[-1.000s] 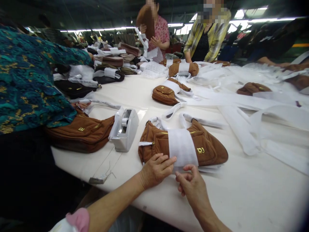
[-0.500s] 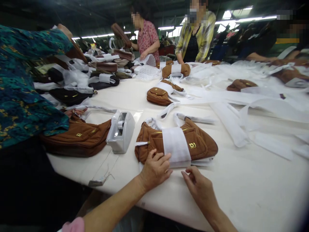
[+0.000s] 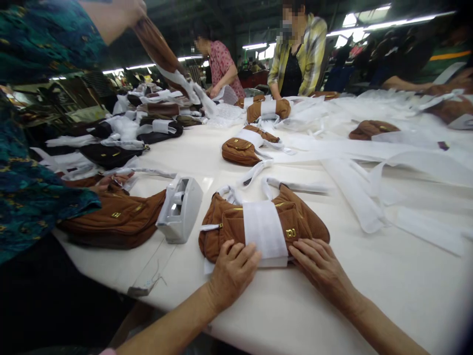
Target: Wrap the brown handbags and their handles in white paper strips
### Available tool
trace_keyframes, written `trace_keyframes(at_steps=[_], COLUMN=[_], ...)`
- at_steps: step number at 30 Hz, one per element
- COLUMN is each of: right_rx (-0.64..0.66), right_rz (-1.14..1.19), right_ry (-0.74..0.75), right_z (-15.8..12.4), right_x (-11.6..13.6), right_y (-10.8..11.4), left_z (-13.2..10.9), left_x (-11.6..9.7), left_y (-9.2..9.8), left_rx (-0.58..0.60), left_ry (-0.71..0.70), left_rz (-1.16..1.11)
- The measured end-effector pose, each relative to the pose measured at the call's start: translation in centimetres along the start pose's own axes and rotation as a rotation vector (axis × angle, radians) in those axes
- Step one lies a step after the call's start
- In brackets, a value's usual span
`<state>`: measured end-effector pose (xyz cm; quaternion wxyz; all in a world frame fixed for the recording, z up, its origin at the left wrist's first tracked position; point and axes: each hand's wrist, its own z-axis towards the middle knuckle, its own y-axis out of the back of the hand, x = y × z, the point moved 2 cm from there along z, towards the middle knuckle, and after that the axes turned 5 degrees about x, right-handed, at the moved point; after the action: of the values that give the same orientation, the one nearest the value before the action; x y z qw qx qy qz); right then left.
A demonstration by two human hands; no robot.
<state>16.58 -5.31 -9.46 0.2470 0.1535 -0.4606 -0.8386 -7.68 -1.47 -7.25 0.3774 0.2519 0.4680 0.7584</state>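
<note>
A brown corduroy handbag [image 3: 306, 212] lies in front of me, with a gold emblem and a zipper across its top. Around its middle runs a white wrapping band [image 3: 264, 227], and white material covers its strap. My left hand [image 3: 234, 273] rests on the bag's lower left front, fingers spread and reaching the band's edge. At the lower right front, just under the emblem, my right hand [image 3: 323, 271] lies with its fingers stretched out on the bag. Neither hand grips anything.
A grey tape dispenser [image 3: 180, 209] stands left of the bag. A co-worker in a teal patterned top [image 3: 44, 182] handles another brown bag [image 3: 118, 219]. Farther back are a wrapped brown bag [image 3: 242, 149], black bags and white strips [image 3: 354, 197] on the white table [image 3: 369, 276].
My right hand has moved up from the table onto the bag's right front. My left hand stays at the lower left. The co-worker at left has lifted a brown item higher.
</note>
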Motion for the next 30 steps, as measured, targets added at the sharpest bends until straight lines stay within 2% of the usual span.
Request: trace_keyframes(at_steps=[2,4,7,9,15,19,21,25,28,30], right_rx=[-0.008,-0.025,-0.041,-0.037,0.070,0.115,0.067,-0.111,-0.093,-0.078], right_rz=[0.019,0.036,0.077,0.109,0.126,0.136,0.175,0.156,0.136,0.139], right_ry=[0.004,0.006,0.029,0.055,0.133,0.151,0.091,-0.213,-0.276,-0.267], right_z=[0.0,0.2,0.2,-0.2,-1.6,-2.1,-2.7,-4.1,-3.9,-3.2], right_x=[-0.1,-0.2,-0.4,-0.7,-1.7,-2.0,-1.9,-2.3,-2.9,-3.3], right_y=[0.1,0.2,0.2,0.0,-1.1,-0.9,0.0,2.1,2.8,2.8], left_z=[1.0,2.5,4.4,4.9,3.8,3.7,3.9,4.9,6.5,8.0], left_x=[-0.2,-0.3,0.0,0.4,0.4,0.4,0.6,-0.1,-2.1,-3.8], left_y=[0.6,0.9,0.2,-0.6,-2.4,-2.4,-1.8,0.2,1.1,0.8], left_rx=[0.036,0.103,0.263,0.326,0.221,0.208,0.228,0.297,0.209,0.143], left_ry=[0.031,-0.009,-0.120,-0.152,-0.157,-0.152,-0.129,-0.093,-0.077,-0.098], left_rz=[0.005,0.021,0.021,0.011,0.046,0.050,0.025,-0.075,-0.137,-0.149])
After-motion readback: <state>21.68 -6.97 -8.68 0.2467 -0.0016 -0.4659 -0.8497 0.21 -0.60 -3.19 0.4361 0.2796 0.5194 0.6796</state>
